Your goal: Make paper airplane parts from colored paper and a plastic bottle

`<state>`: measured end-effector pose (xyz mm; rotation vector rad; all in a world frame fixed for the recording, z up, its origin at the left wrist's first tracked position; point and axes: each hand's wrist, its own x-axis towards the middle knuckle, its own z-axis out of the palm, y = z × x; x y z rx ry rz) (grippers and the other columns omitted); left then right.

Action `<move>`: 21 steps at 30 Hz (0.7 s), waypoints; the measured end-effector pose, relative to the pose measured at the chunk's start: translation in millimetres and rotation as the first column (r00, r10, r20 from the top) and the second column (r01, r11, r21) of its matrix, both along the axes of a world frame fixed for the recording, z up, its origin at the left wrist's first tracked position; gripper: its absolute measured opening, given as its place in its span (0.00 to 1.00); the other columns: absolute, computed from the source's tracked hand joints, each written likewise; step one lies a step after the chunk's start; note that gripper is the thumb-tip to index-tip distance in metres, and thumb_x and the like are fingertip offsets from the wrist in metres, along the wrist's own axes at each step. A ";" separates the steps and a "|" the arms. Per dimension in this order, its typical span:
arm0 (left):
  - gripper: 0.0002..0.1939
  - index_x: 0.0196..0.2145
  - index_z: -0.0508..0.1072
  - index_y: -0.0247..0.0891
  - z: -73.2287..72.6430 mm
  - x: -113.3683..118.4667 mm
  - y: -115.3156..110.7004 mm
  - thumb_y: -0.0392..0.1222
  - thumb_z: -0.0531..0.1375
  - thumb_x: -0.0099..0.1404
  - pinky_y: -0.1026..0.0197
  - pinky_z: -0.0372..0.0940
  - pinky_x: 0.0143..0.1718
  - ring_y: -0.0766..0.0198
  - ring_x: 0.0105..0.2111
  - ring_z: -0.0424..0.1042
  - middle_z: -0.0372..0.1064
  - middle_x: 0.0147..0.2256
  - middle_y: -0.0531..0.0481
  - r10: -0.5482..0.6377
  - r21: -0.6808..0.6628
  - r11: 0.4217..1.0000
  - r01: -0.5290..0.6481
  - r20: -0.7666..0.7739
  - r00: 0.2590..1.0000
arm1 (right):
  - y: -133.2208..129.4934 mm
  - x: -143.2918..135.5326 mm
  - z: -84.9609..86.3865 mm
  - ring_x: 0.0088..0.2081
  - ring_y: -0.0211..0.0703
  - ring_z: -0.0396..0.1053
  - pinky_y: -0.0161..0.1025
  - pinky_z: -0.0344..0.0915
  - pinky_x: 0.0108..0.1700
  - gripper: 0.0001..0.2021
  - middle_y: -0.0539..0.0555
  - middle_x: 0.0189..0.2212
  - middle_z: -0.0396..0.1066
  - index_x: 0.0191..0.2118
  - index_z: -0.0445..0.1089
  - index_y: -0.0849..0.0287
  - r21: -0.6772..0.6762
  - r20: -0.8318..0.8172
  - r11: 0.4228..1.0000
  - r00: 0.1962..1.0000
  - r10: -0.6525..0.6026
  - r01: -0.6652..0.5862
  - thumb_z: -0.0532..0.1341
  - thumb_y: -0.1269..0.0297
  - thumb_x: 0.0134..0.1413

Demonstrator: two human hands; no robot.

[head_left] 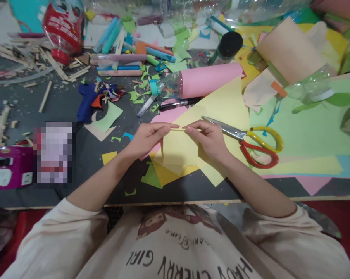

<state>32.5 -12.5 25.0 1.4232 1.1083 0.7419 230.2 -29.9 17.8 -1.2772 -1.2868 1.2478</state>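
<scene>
Both of my hands pinch a piece of yellow paper [177, 145] along its upper edge, which shows as a thin, narrow ridge; I cannot tell whether it is rolled or folded. My left hand [154, 135] grips the left end between thumb and fingers. At the other end, my right hand [206, 135] pinches in the same way. Under them lies a larger yellow paper sheet [227, 104]. Scissors [241, 135] with one red and one yellow handle rest just right of my right hand, their blades pointing toward it.
A pink-wrapped plastic bottle [209, 80] and a black pen [177, 104] lie beyond my hands. To the left are a blue glue gun [86, 102], wood sticks [45, 97] and a red-labelled bottle [62, 29]. Green paper [308, 131] spreads at right; paper scraps are scattered about.
</scene>
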 end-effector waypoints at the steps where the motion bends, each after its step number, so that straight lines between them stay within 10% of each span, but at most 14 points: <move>1: 0.26 0.40 0.81 0.37 -0.2 -0.1 0.1 0.63 0.60 0.60 0.65 0.69 0.34 0.63 0.33 0.75 0.79 0.35 0.45 0.025 -0.022 0.999 -0.024 0.046 0.999 | 0.1 0.3 -0.1 0.27 0.38 0.70 0.37 0.65 0.30 0.08 0.49 0.25 0.77 0.26 0.77 0.55 -0.004 -0.005 1.000 1.000 -0.005 0.005 0.69 0.57 0.47; 9: 0.23 0.39 0.79 0.37 -2.1 -0.1 -0.3 0.60 0.63 0.58 0.68 0.57 0.20 0.72 0.17 0.60 0.68 0.20 0.53 -0.059 0.031 0.998 0.061 -0.070 0.996 | -4.8 -3.7 -0.7 0.29 0.40 0.72 0.38 0.66 0.31 0.07 0.50 0.26 0.78 0.27 0.79 0.54 0.036 0.013 0.997 0.998 0.065 -0.065 0.68 0.57 0.49; 21: 0.18 0.35 0.81 0.37 -3.2 0.8 -0.5 0.55 0.64 0.57 0.68 0.58 0.21 0.72 0.19 0.62 0.76 0.28 0.48 -0.019 0.074 0.997 0.025 -0.075 0.997 | -3.1 -2.1 -0.9 0.29 0.40 0.73 0.38 0.67 0.31 0.08 0.51 0.27 0.79 0.28 0.79 0.54 0.031 0.044 0.995 0.995 0.091 -0.093 0.68 0.56 0.49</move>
